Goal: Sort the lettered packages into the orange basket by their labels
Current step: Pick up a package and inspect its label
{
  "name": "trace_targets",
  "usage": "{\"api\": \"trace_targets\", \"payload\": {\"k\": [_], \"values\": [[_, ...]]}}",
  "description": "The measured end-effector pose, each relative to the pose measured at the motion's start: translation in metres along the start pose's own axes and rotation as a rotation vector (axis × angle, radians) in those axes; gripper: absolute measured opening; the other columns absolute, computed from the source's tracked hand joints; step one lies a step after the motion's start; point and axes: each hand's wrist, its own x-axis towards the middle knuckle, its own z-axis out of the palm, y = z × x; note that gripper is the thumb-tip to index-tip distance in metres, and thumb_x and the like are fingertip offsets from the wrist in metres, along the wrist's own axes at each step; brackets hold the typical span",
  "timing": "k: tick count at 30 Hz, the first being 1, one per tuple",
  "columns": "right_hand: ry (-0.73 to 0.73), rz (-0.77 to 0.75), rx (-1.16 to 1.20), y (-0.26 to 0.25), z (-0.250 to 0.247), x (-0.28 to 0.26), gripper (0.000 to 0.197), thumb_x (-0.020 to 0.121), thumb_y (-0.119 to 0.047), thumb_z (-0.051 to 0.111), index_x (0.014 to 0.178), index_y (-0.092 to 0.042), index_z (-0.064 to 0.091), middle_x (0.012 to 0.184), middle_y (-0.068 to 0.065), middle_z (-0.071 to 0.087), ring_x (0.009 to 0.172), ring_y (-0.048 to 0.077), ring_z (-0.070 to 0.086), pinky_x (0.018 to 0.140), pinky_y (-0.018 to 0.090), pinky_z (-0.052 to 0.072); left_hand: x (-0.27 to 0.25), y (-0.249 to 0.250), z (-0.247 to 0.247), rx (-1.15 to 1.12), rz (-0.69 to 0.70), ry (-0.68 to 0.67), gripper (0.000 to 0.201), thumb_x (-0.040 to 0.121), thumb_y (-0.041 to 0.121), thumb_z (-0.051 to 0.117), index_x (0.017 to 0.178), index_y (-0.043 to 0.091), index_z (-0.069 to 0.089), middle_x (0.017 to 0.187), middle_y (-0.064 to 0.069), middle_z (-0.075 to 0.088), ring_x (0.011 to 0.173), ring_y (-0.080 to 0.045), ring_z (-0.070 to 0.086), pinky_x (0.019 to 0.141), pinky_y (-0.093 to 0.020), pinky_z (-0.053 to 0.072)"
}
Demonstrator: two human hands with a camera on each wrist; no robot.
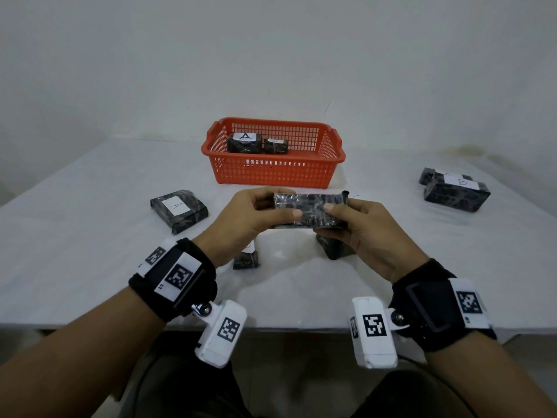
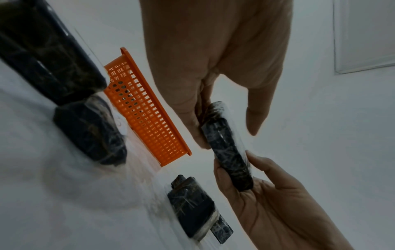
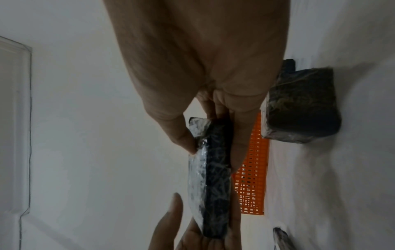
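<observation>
I hold one black, film-wrapped package level above the table, just in front of the orange basket. My left hand grips its left end and my right hand pinches its right end. No label shows on it in any view. The left wrist view shows the package edge-on between my left hand and my right hand. Seen from the right wrist, my right hand pinches the package between thumb and fingers. Inside the basket lie an A-labelled package and a smaller package.
Another A package lies on the white table at the left. A B-labelled package with one behind it sits at the right. Two small packages lie under my hands. A wall stands behind the basket.
</observation>
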Motion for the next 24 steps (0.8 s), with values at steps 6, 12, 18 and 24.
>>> {"api": "trace_targets", "payload": {"k": [6,12,18,24], "values": [[-0.004,-0.029,-0.054,0.002,0.0,0.001,0.029,0.096,-0.012,0.069,0.12,0.004,0.069,0.115,0.015,0.078,0.105,0.024,0.076,0.088,0.033,0.063,0.001,-0.003,0.008,0.055,0.02,0.044,0.035,0.086,0.001,0.078,0.12,0.005,0.071,0.111,-0.008,0.079,0.104,-0.024,0.076,0.092,-0.031,0.061],[0.017,-0.099,-0.16,0.005,0.004,0.001,0.03,0.092,-0.011,0.074,0.121,-0.002,0.071,0.114,0.011,0.079,0.107,0.028,0.076,0.094,0.038,0.062,0.001,-0.002,0.011,0.036,0.014,0.075,0.031,0.087,0.006,0.08,0.116,0.004,0.072,0.109,-0.011,0.079,0.1,-0.024,0.077,0.09,-0.03,0.062],[-0.068,-0.056,0.065,-0.007,-0.001,-0.007,0.033,0.107,-0.024,0.047,0.118,-0.003,0.07,0.118,0.014,0.076,0.111,0.026,0.073,0.09,0.037,0.062,0.003,0.0,0.002,0.093,-0.01,0.068,0.029,0.084,0.012,0.083,0.113,0.012,0.076,0.108,-0.005,0.079,0.099,-0.024,0.076,0.086,-0.026,0.059],[-0.094,-0.113,-0.054,-0.012,-0.01,-0.006,0.028,0.104,-0.01,0.05,0.12,0.0,0.071,0.116,0.018,0.075,0.106,0.025,0.069,0.092,0.034,0.059,0.003,0.007,-0.005,0.201,0.008,-0.001,0.032,0.08,0.006,0.086,0.109,0.006,0.073,0.101,-0.006,0.08,0.093,-0.028,0.078,0.091,-0.031,0.06]]}}
